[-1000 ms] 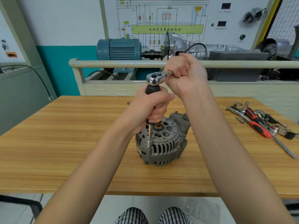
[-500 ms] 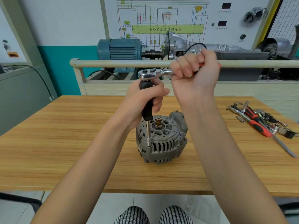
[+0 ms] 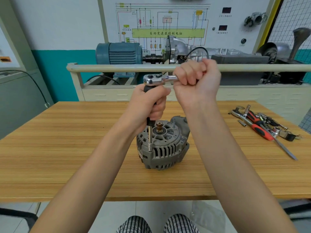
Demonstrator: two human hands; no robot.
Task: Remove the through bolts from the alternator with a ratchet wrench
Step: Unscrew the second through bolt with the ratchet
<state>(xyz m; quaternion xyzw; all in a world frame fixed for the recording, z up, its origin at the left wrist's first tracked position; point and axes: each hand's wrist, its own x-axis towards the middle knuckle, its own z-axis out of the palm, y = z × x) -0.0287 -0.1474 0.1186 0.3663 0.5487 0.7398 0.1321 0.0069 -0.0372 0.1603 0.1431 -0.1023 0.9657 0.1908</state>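
A grey alternator (image 3: 164,148) stands upright on the wooden table (image 3: 67,148), shaft end up. A long extension bar (image 3: 150,137) with a black grip runs straight down from the chrome ratchet head (image 3: 152,79) to a socket seated on a through bolt at the alternator's left rim. My left hand (image 3: 148,103) grips the black part of the extension. My right hand (image 3: 196,81) is wrapped round the ratchet handle, which points right. Another through bolt (image 3: 174,123) sticks up loose at the back right of the housing.
Several loose tools (image 3: 262,125), among them a red-and-black handled driver and sockets, lie at the table's right side. Behind the table runs a beige rail (image 3: 117,68), with a blue motor (image 3: 119,52) and a gearbox rig beyond it.
My right hand has swung the ratchet handle round from pointing away to pointing right. The left hand has slid a little higher on the extension, uncovering the alternator's shaft.
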